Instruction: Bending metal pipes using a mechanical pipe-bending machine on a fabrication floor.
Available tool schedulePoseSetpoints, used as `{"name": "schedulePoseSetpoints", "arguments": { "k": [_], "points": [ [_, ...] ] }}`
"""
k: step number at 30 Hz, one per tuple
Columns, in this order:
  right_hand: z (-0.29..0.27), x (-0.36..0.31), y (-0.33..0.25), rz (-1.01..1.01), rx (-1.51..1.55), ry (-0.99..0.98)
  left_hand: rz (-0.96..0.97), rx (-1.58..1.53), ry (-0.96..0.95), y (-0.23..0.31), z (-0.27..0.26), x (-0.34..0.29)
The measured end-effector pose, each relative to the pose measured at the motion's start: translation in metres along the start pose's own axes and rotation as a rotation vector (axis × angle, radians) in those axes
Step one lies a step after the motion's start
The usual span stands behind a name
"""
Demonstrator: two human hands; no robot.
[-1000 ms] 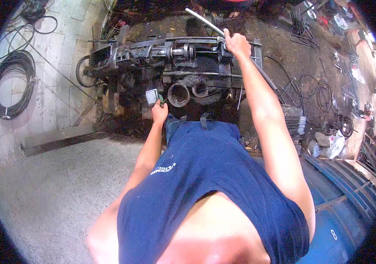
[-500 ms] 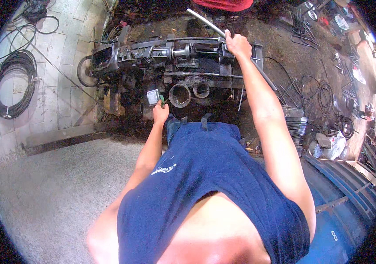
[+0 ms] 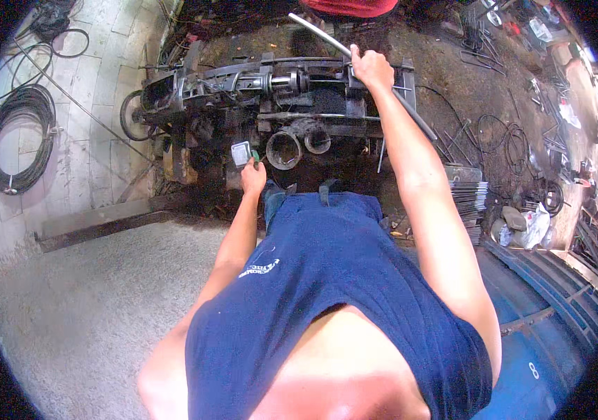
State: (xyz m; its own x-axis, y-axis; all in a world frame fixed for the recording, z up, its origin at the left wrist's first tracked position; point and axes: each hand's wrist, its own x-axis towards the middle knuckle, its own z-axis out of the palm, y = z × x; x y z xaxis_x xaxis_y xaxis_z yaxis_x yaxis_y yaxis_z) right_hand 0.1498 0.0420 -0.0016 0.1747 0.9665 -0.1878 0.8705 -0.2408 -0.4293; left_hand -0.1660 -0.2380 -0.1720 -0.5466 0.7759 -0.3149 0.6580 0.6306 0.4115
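My right hand (image 3: 374, 68) is closed round a long grey metal bar (image 3: 320, 33), which slants from the far middle down to the right over the machine's right end. The hand hides the bar's middle. My left hand (image 3: 252, 176) is at the machine's near side, fingers curled against a small green part (image 3: 255, 159) beside a pale square box (image 3: 242, 153). What the green part is, I cannot tell. Between and beyond my hands lies the dark, greasy machine (image 3: 327, 124), with a shiny flanged shaft (image 3: 285, 83) across its top and a round pipe mouth (image 3: 284, 150) on its near side.
A wire coil (image 3: 22, 140) lies on the pale tiles at left. Stacked rods (image 3: 468, 196) and a blue metal panel (image 3: 533, 350) are at right. A red item (image 3: 351, 7) shows at the far edge. Scrap rods and cables (image 3: 512, 150) litter the dark ground.
The whole view has shifted slightly. Both hands keep their places on the bar and at the green part. The shaft's flanged section looks a little different on the machine.
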Motion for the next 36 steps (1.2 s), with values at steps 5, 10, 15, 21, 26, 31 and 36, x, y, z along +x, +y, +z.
{"name": "schedulePoseSetpoints", "arguments": {
  "k": [5,10,15,21,26,31,36],
  "points": [
    [0.002,0.005,0.006,0.021,0.004,0.01,-0.014,0.02,0.018,0.0,0.0,-0.002],
    [0.003,0.007,0.007,0.013,-0.004,0.02,0.003,-0.098,0.004,0.0,-0.003,-0.006],
    [0.003,0.005,0.004,0.008,0.0,0.002,0.0,-0.058,0.014,0.007,-0.005,-0.009],
    [0.006,0.003,0.002,-0.019,-0.003,0.017,0.01,-0.044,0.028,0.01,-0.005,-0.007],
    [0.007,0.006,0.006,0.002,-0.005,0.037,0.042,-0.014,0.048,0.01,-0.005,-0.009],
    [0.006,0.007,0.006,-0.009,0.005,0.053,0.06,-0.077,0.072,0.001,0.0,-0.007],
    [0.004,0.003,0.004,-0.014,0.015,0.043,0.054,-0.027,0.062,0.006,-0.002,-0.008]
  ]
}}
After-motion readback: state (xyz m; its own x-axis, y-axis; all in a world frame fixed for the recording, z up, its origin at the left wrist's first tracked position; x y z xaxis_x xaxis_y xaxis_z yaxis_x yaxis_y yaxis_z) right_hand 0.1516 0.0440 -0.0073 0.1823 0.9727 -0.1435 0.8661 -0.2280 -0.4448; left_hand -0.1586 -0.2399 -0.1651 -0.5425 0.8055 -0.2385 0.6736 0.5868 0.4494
